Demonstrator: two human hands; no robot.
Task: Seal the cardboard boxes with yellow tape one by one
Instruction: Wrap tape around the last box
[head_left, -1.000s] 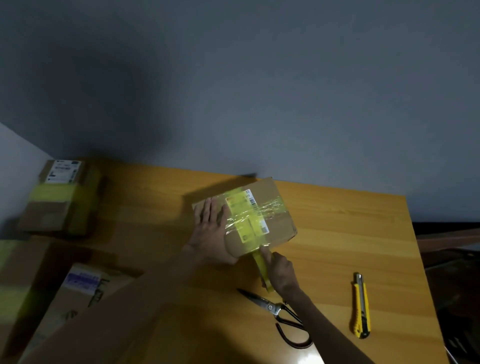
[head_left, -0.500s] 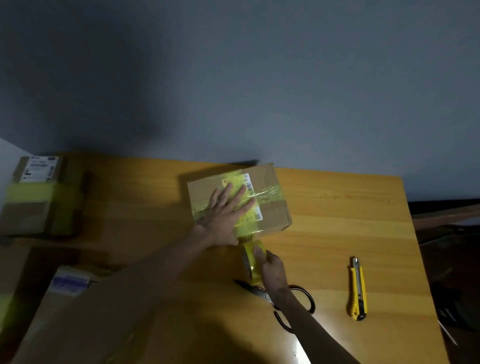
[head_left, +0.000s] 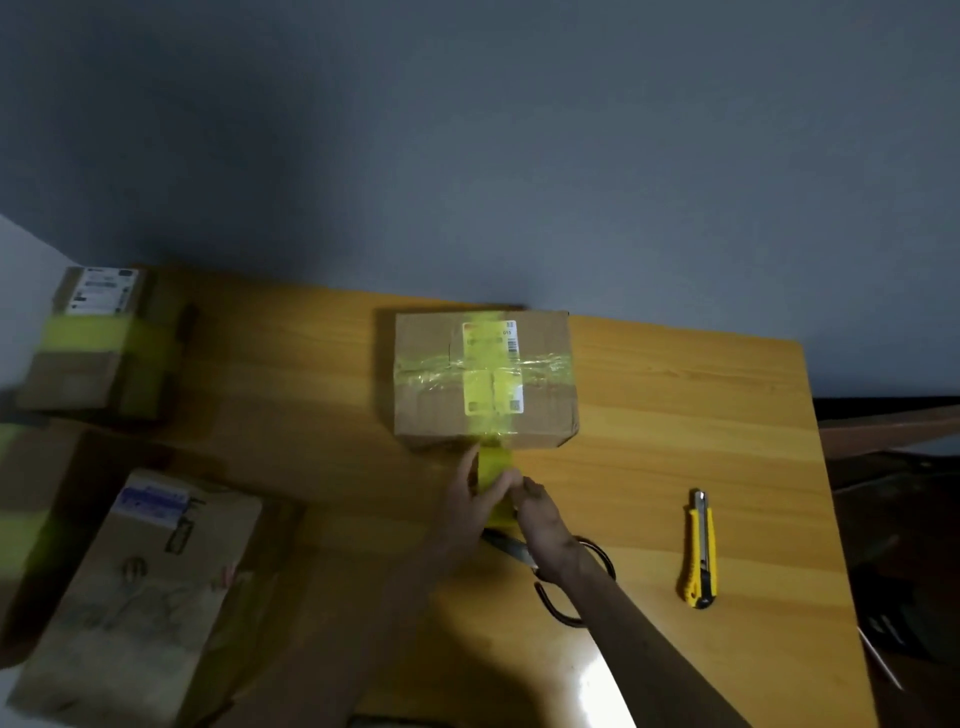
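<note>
Your left hand (head_left: 469, 493) and right hand (head_left: 543, 526) both pinch the yellow tape (head_left: 493, 464) stretched off the box's (head_left: 431, 410) near edge (scissors (head_left: 508, 546) lie under your right wrist).

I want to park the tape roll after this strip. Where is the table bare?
Bare wood lies right of the taped box, back from the utility knife to the table edge, and left of it toward the left boxes. Crowded in front: left hand, right hand, yellow tape, scissors.
</note>
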